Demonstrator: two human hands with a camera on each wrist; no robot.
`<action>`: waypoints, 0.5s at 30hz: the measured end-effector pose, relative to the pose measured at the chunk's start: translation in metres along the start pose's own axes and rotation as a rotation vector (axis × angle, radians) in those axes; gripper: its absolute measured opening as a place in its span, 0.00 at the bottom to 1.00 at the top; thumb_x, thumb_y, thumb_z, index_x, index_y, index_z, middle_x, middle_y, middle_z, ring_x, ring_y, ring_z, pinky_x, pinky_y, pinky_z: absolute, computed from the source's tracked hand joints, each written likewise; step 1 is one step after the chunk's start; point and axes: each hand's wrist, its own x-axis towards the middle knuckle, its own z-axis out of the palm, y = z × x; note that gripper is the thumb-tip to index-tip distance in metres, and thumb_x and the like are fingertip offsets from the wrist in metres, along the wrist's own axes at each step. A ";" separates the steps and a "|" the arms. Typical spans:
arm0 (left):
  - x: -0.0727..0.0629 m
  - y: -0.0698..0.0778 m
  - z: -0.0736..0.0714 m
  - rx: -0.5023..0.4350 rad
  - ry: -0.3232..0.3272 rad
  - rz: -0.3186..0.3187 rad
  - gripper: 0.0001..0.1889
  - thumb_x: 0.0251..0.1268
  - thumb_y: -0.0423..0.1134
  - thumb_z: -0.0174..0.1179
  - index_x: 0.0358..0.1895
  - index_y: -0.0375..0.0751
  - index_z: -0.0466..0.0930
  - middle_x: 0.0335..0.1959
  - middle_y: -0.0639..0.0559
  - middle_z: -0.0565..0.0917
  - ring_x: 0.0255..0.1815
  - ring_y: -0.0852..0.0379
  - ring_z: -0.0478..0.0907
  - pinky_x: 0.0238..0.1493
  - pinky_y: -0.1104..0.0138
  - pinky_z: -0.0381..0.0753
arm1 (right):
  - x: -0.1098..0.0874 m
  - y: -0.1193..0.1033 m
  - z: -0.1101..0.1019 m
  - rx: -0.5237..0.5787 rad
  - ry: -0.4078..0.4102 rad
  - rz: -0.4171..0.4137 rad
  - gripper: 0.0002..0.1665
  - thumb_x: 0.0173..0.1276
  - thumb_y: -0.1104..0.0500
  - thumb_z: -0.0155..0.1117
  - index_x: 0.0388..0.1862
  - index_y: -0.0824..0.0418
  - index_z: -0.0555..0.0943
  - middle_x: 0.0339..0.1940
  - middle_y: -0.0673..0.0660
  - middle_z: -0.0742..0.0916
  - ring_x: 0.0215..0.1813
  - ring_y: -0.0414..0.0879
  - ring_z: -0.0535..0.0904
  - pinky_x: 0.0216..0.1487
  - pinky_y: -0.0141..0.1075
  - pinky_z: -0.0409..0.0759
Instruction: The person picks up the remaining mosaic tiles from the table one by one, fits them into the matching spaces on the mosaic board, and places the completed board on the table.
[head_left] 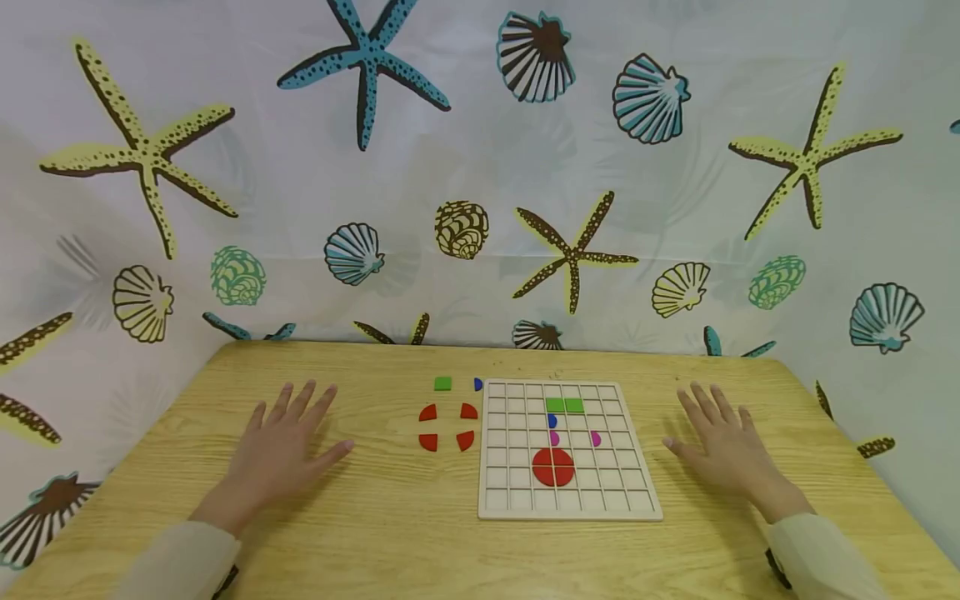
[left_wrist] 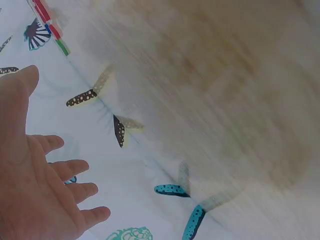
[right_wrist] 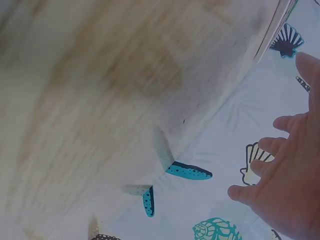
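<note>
My left hand [head_left: 281, 446] is spread palm down over the table's left side, fingers straight and holding nothing. On the other side my right hand [head_left: 723, 458] is spread the same way, just right of a white grid board [head_left: 517, 504]. The board carries two green squares [head_left: 574, 405], a blue half-circle [head_left: 552, 421], two magenta half-circles [head_left: 596, 438] and a red disc [head_left: 543, 458] made of quarter pieces. Between the left hand and the board lie several red quarter pieces [head_left: 428, 442], a green square [head_left: 442, 383] and a blue half-circle [head_left: 477, 384], the last close by the board's corner.
The wooden table [head_left: 375, 533] reaches back to a white cloth [head_left: 450, 167] printed with starfish and shells, which also hangs along both sides. Light sleeves [head_left: 183, 558] cover both forearms, with a dark band showing at each wrist.
</note>
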 end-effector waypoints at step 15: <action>0.015 0.030 0.013 0.054 0.038 0.118 0.40 0.57 0.63 0.53 0.69 0.45 0.58 0.67 0.39 0.64 0.67 0.36 0.58 0.61 0.40 0.56 | 0.011 -0.018 0.009 -0.047 0.000 -0.086 0.41 0.66 0.41 0.51 0.70 0.61 0.57 0.71 0.65 0.59 0.72 0.64 0.50 0.63 0.66 0.48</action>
